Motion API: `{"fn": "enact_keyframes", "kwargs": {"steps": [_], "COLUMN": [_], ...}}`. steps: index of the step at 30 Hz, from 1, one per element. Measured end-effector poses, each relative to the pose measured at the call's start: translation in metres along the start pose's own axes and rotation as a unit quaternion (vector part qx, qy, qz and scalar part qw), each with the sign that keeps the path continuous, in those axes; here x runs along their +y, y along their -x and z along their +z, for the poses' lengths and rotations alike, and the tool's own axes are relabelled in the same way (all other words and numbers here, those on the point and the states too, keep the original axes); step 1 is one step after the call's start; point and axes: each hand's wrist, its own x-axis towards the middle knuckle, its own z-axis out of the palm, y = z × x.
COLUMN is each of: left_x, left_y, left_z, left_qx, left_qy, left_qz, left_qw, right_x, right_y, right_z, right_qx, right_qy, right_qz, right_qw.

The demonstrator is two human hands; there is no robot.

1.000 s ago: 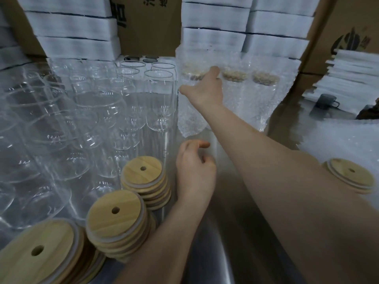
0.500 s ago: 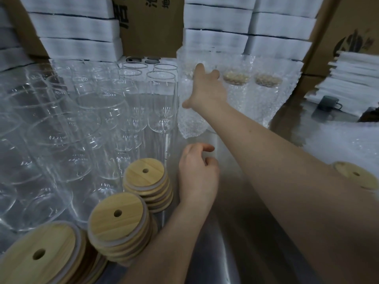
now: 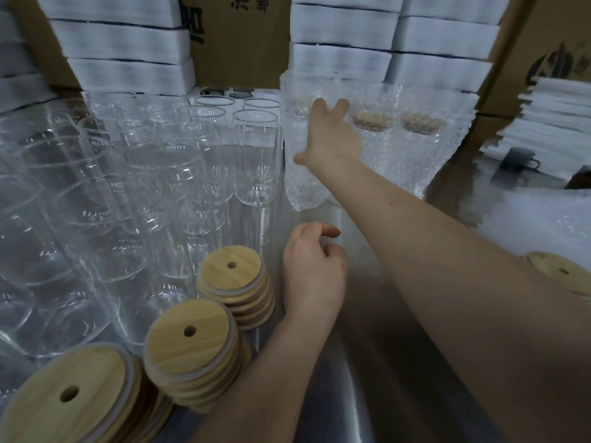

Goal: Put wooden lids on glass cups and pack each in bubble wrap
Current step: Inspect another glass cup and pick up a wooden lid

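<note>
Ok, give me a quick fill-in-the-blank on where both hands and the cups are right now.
1. The right hand touches the ___ of three bubble-wrapped cups.
2. The left hand holds ___.
3. The top wooden lids each show one round ___.
4. The bare glass cups stand ___ of the wrapped ones.
Missing words: leftmost; nothing; hole; left.

lids [image 3: 188, 334] pale tan wood | cups [image 3: 254, 155] clear | bubble wrap [image 3: 415, 161] whitish, bubbled | boxes [image 3: 236, 39] brown
</note>
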Motion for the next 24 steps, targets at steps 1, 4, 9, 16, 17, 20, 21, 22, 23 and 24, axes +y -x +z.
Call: {"fn": "enact_keyframes", "kwargs": {"steps": [1,4,9,16,17,20,21,22,23,24], "left_x": [0.000,0.001,0.002,0.002,0.001,0.001,0.001,0.001,0.000,0.000], "left_y": [0.000,0.001,0.001,-0.001,-0.001,0.000,0.000,-0.001,-0.001,-0.002], "left_z": [0.000,0.000,-0.001,-0.001,-0.001,-0.001,-0.001,-0.001,-0.001,-0.001], "left_qx": [0.001,0.004,0.003,0.005,0.006,0.006,0.007,0.009,0.012,0.014], "left_qy": [0.001,0.012,0.016,0.008,0.008,0.015,0.017,0.016,0.014,0.010], "left_qz": [-0.002,-0.017,-0.028,-0.043,-0.043,-0.041,-0.041,-0.041,-0.041,-0.042], "left_qw": [1.000,1.000,0.999,0.999,0.999,0.999,0.999,0.999,0.999,0.999], "right_x": [-0.001,-0.006,-0.026,-0.033,-0.031,-0.024,-0.021,-0.017,-0.013,-0.009], "right_y": [0.001,0.009,0.019,0.015,0.016,0.022,0.025,0.029,0.034,0.040], "right_z": [-0.004,-0.018,-0.030,-0.026,-0.026,-0.027,-0.028,-0.030,-0.034,-0.038], "right_qx": [-0.002,0.067,0.103,-0.044,-0.048,-0.049,-0.049,-0.048,-0.047,-0.045], "right_qy": [0.008,0.036,0.037,-0.076,-0.086,-0.094,-0.101,-0.116,-0.138,-0.165], "right_qz": [-0.009,-0.061,-0.213,-0.164,-0.166,-0.183,-0.192,-0.199,-0.203,-0.205], "right_qw": [1.000,0.995,0.971,0.983,0.981,0.977,0.975,0.972,0.968,0.964]}}
